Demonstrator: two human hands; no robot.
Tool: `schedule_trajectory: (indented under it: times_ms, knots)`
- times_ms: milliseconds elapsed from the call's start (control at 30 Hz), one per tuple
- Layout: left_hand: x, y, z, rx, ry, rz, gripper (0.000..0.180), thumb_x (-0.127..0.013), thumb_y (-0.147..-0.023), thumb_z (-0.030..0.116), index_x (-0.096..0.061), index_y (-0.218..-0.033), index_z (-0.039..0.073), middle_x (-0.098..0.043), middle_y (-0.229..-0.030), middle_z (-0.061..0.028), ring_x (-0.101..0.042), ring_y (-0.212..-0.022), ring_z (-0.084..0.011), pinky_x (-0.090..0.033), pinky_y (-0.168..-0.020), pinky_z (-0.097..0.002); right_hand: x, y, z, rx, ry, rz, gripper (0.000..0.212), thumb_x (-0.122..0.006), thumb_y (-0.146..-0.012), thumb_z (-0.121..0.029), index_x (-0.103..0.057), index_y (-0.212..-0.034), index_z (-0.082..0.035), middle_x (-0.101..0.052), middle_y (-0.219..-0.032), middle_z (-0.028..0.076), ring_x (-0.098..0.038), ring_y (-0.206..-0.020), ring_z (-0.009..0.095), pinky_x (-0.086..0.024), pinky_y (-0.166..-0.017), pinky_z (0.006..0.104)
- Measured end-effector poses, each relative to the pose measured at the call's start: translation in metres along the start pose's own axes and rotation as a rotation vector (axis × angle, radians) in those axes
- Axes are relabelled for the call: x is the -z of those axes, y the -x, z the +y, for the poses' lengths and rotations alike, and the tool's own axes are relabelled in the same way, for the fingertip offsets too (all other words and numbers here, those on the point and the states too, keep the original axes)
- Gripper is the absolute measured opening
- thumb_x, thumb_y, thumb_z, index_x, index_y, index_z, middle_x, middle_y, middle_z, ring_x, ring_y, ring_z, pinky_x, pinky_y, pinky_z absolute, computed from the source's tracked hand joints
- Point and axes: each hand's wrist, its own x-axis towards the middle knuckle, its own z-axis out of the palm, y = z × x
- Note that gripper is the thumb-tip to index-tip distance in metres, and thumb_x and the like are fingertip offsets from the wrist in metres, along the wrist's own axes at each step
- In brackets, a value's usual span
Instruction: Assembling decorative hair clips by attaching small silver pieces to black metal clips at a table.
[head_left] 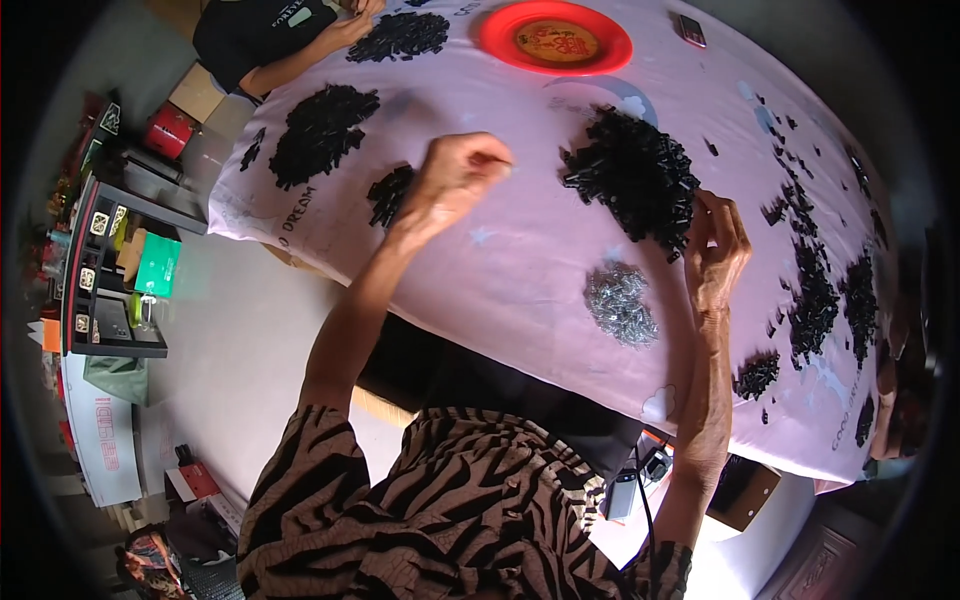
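My left hand [462, 178] is raised over the pink tablecloth [520, 290], its fingers curled into a pinch. Slight blur hides what they hold, if anything. Behind its wrist lies a small heap of black pieces [388, 194]. My right hand [718, 248] reaches to the right edge of a large pile of short black tube-like pieces [632, 178]. Its fingers are bent together against that edge, and whatever is between them is hidden. Just below the pile, between my forearms, lies a small heap of clear, shiny little parts [621, 304].
A red round tray [490, 40] stands at the far side, with a phone [691, 31] to its right. More black pieces [815, 300] are scattered on the right. Another person [265, 45] sits at the far left near two black piles [322, 135]. Shelving [110, 270] stands left.
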Motion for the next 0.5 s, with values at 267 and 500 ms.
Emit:
schedule_trajectory:
  times_ms: [267, 500]
  knots:
    - [-0.074, -0.045, 0.041, -0.078, -0.173, -0.278, 0.015, -0.054, -0.075, -0.001, -0.068, -0.081, 0.001, -0.067, -0.073, -0.0159, -0.065, -0.066, -0.0265, -0.05, -0.061, -0.0366, 0.009, -0.002, 0.028, -0.216, -0.082, 0.063, 0.018, -0.057, -0.079, 0.004, -0.064, -0.094, -0.003, -0.06, -0.077, 0.011, -0.052, -0.054, 0.021, -0.042, -0.052, 0.0299]
    - [-0.087, -0.051, 0.036, -0.09, -0.349, -0.264, 0.013, -0.055, -0.073, 0.001, -0.067, -0.075, 0.002, -0.066, -0.071, -0.0153, -0.065, -0.067, -0.0306, -0.052, -0.065, -0.0384, 0.001, -0.004, 0.018, -0.24, -0.118, 0.057, 0.018, -0.055, -0.079, 0.005, -0.064, -0.094, -0.001, -0.058, -0.074, 0.011, -0.053, -0.056, 0.019, -0.043, -0.054, 0.0279]
